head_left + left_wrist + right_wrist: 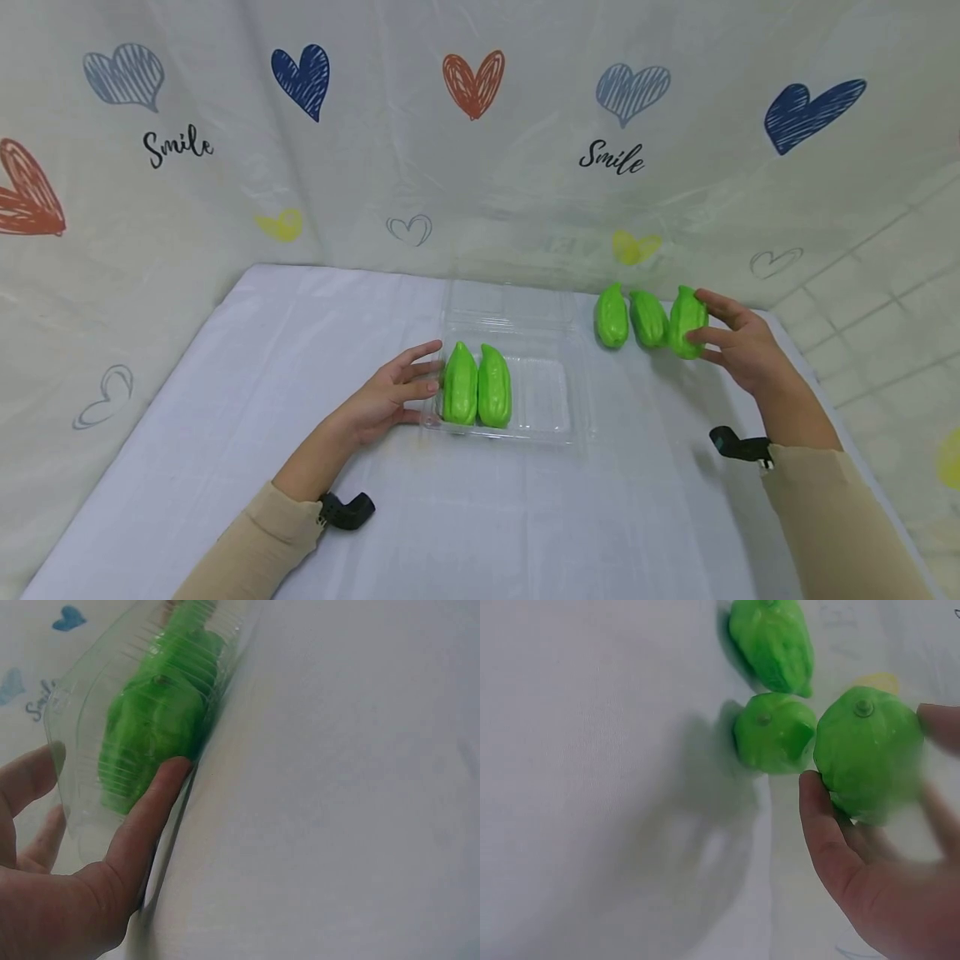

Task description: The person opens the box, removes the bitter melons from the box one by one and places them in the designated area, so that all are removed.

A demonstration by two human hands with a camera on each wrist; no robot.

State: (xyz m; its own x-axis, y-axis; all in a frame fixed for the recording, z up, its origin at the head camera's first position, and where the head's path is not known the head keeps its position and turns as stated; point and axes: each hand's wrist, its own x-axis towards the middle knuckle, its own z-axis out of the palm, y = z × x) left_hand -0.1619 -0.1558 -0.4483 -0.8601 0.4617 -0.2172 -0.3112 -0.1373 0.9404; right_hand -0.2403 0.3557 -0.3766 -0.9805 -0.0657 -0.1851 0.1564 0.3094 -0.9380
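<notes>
At the back right my right hand [738,342] grips a bright green, ridged, tapered toy fruit [687,323] between thumb and fingers. In the right wrist view, the blunt end of that green toy fruit [868,750] faces the camera. Two similar green fruits, one in the middle [648,318] and one farther left [612,317], lie beside it. My left hand [386,396], its fingers spread and fairly straight, touches the left end of a clear plastic clamshell box [543,392]. Two more green fruits [461,385] lie side by side in the box's left part.
The box's clear lid [506,304] stands open toward the back. A white cloth [465,517] covers the table. Behind it hangs a pale curtain [525,200] printed with hearts, close to the green fruits at the back right.
</notes>
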